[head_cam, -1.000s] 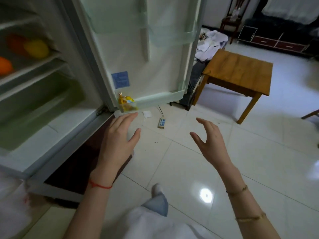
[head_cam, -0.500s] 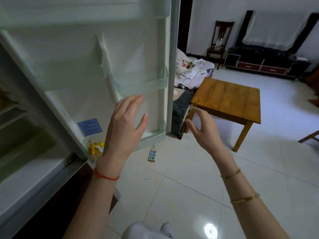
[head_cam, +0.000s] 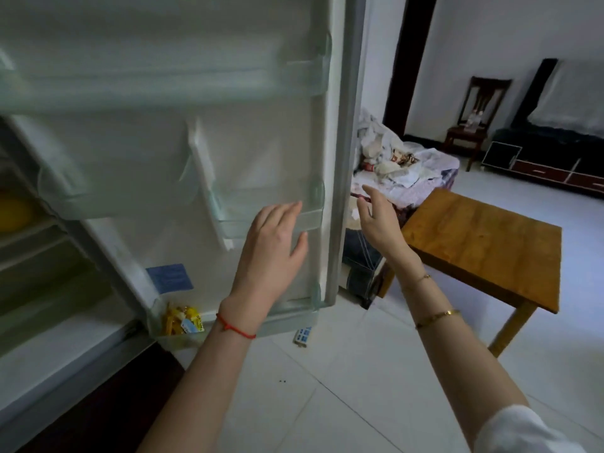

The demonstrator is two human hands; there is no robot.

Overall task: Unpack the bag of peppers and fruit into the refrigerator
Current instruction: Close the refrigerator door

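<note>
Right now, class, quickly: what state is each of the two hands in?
Left hand: open, fingers straight, in front of the fridge door, holding nothing.
Right hand: open, relaxed, empty.

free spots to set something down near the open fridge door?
Bare: wooden table top, right of the fridge door; door bin beside the left hand. Crowded: bottom door bin holds yellow packets; cloth pile behind the right hand.
</note>
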